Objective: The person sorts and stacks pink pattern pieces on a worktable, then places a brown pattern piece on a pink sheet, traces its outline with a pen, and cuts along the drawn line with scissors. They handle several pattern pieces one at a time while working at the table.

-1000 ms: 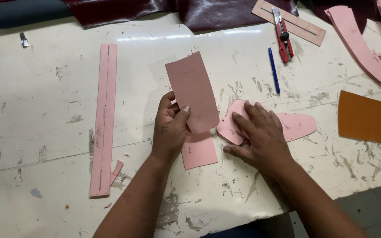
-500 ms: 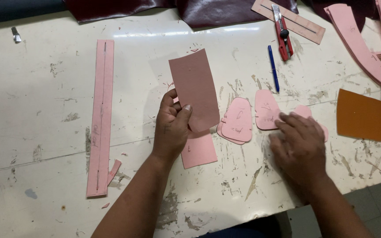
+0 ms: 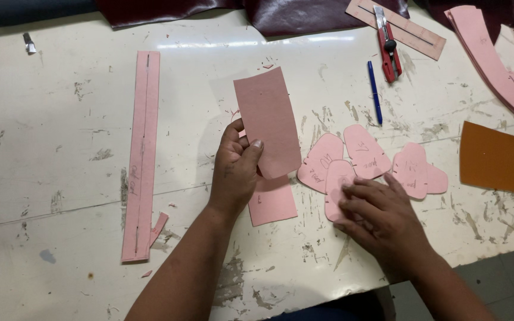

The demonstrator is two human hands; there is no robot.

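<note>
My left hand point(image 3: 235, 169) grips a dusty-pink rectangular card piece point(image 3: 268, 120) by its lower left edge, holding it tilted above a paler pink rectangle point(image 3: 273, 201) that lies on the table. My right hand point(image 3: 382, 217) lies flat with fingers spread, pressing on one of several small pink rounded pattern pieces point(image 3: 335, 181). The others are fanned out to its right: one point(image 3: 364, 150) just above and two overlapping ones point(image 3: 416, 172) further right.
A long pink strip point(image 3: 140, 148) lies at the left. At the back are dark red leather point(image 3: 281, 10), a red utility knife point(image 3: 388, 43) on a pink ruler-like strip, and a blue pen point(image 3: 375, 92). Curved pink templates point(image 3: 495, 59) and an orange leather piece point(image 3: 498, 159) lie right.
My right hand slid right, spreading the stacked rounded pieces apart, then came back left onto the nearest piece. My left hand has kept holding the rectangular piece.
</note>
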